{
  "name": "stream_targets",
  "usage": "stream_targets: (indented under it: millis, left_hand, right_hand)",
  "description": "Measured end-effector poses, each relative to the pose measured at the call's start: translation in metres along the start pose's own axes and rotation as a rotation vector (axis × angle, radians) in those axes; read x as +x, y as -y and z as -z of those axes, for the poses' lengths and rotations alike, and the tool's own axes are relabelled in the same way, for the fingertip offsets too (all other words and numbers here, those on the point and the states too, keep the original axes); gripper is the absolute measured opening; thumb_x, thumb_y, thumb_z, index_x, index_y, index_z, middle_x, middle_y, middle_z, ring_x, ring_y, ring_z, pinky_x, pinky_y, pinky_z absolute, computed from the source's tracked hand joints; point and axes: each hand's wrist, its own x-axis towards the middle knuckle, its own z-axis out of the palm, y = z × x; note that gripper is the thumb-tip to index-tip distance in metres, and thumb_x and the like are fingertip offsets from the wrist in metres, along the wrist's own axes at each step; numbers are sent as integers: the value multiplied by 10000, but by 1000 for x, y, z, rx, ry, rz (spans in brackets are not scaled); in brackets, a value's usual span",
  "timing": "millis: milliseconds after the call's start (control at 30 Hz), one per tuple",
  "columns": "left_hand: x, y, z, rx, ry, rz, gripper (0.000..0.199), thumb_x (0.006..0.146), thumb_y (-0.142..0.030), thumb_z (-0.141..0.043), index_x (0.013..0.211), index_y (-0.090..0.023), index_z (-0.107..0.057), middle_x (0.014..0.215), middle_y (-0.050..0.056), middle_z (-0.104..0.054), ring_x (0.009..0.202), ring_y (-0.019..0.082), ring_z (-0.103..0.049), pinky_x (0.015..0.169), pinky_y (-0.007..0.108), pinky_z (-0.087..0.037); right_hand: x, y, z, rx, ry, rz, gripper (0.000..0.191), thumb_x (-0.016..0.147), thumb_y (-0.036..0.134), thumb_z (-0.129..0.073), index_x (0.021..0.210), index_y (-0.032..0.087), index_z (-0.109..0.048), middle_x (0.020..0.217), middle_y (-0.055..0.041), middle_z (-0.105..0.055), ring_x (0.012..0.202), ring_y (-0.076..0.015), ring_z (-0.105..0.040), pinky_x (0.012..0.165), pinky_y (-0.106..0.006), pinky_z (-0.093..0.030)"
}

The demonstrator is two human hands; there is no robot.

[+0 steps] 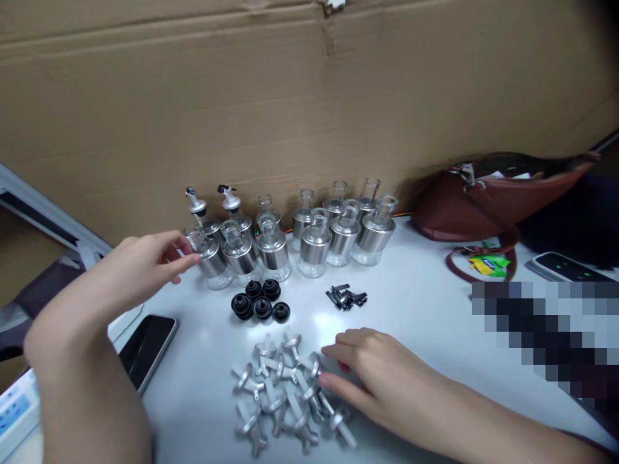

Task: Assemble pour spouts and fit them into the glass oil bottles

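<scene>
My left hand (162, 258) is beside the neck of the front-left glass bottle (217, 270), its thumb and fingers apart. Whether a fingertip touches the glass I cannot tell. My right hand (370, 367) reaches over the right edge of a heap of silver pour spouts (275, 399). Its thumb and index finger are spread around one spout (314, 366) without closing on it. Between bottles and spouts lie several black ribbed stoppers (262, 308) and a small pile of black flaps (346, 297). Two bottles at the back left wear spouts, one being this spout (231, 200).
Several open glass bottles with steel bands, such as this bottle (316, 248), stand in rows before a cardboard wall (290, 96). A phone (147, 351) lies at left. A brown handbag (488, 206), colourful packets (488, 264) and a dark device (565, 265) are at right.
</scene>
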Motion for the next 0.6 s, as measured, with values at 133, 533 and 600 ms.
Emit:
stream_targets:
  millis: [133, 533, 600]
  left_hand:
    - [3, -9, -2, -126, -240, -64, 241, 895, -443, -528, 917, -203, -535, 814, 30, -667, 690, 188, -621, 594, 284, -471]
    - [40, -24, -39, 21, -385, -369, 79, 878, -225, -526, 943, -197, -563, 1076, 90, -610, 1083, 295, -538, 928, 446, -371]
    - [40, -23, -40, 42, -411, -347, 82, 869, -209, -547, 947, -199, -571, 1091, 89, -619, 1098, 294, -530, 951, 467, -336]
  right_hand:
    - [9, 0, 18, 115, -151, 25, 177, 904, 229, -549, 911, 158, -711, 761, -55, -686, 677, -187, -651, 635, -291, -466]
    - [173, 23, 101, -169, -520, 36, 243, 898, 298, -564, 994, 115, -692, 1200, -159, -618, 1209, -334, -463, 974, -520, -369]
    - [200, 26, 104, -174, -492, -28, 301, 860, 367, -621, 925, 84, -699, 1222, -212, -605, 1242, -383, -433, 985, -583, -332]
